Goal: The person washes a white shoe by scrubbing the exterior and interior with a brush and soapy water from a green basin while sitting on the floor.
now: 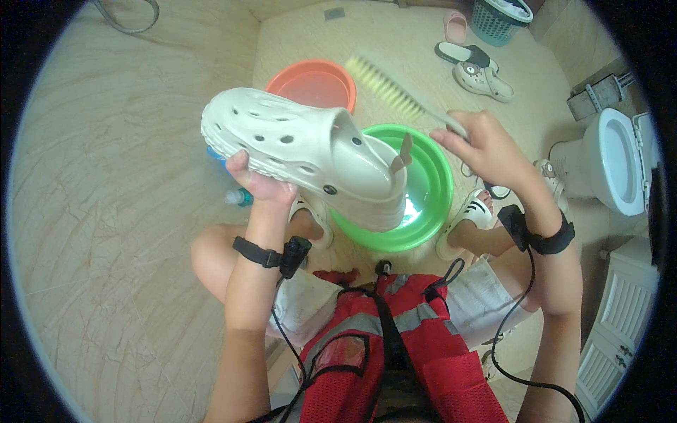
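Note:
My left hand (264,185) grips a white foam clog (301,148) from below, near its toe end. The clog is raised, its heel tilted over a green basin (447,185) that holds some liquid. In my right hand (484,145) is the handle of a scrub brush (396,92) with pale yellow bristles. The bristles face the clog but are apart from it. An orange basin (309,69) stands on the floor behind the clog, partly hidden by it.
Several loose shoes, including a beige clog (478,79) and a pink slipper (455,26), lie near a laundry basket (497,24). A toilet (616,164) and a white louvred cabinet (613,317) stand to the right. A small bottle (239,197) is by my left wrist.

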Demonstrator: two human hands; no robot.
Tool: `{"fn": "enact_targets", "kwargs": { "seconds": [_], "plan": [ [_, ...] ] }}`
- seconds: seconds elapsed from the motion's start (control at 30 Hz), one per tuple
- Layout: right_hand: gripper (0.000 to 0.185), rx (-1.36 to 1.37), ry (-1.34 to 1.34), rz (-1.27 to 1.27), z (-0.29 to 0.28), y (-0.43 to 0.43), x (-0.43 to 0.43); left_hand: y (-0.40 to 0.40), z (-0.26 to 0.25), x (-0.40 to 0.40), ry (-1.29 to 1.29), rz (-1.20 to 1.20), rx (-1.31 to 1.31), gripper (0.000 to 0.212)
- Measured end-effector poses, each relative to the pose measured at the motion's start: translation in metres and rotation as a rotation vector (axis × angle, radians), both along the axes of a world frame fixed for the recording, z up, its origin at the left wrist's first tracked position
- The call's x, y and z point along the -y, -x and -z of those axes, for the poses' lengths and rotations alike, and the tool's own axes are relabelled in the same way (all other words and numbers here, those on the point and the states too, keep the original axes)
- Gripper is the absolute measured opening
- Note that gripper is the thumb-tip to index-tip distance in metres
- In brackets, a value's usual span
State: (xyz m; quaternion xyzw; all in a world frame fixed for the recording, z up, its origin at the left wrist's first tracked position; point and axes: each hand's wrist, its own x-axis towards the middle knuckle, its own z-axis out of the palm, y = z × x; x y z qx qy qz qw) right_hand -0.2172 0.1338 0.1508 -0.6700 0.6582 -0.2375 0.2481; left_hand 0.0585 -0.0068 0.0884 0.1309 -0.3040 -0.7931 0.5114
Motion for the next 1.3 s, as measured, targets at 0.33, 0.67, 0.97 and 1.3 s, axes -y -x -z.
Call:
{"fn": "enact_targets", "kwargs": {
  "seconds": [0.33,0.67,0.97,1.3],
  "plan": [
    [0.033,0.577,-0.082,0.183,0.0,-0.015,0.003,0.007,-0.008,-0.01,-0.151,-0.095,-0.001,0.07],
    [0.026,0.782,-0.175,0.072,-0.007,-0.031,0.003,0.019,-0.013,-0.012,-0.303,-0.119,0.061,0.063],
    [0.05,0.715,0.028,0.036,0.009,-0.036,0.012,0.039,-0.027,-0.018,-0.442,-0.032,0.058,0.065],
    [0.043,0.83,-0.229,0.157,0.019,-0.033,0.01,0.038,-0.026,-0.018,-0.349,0.102,0.093,0.062]
  ]
}}
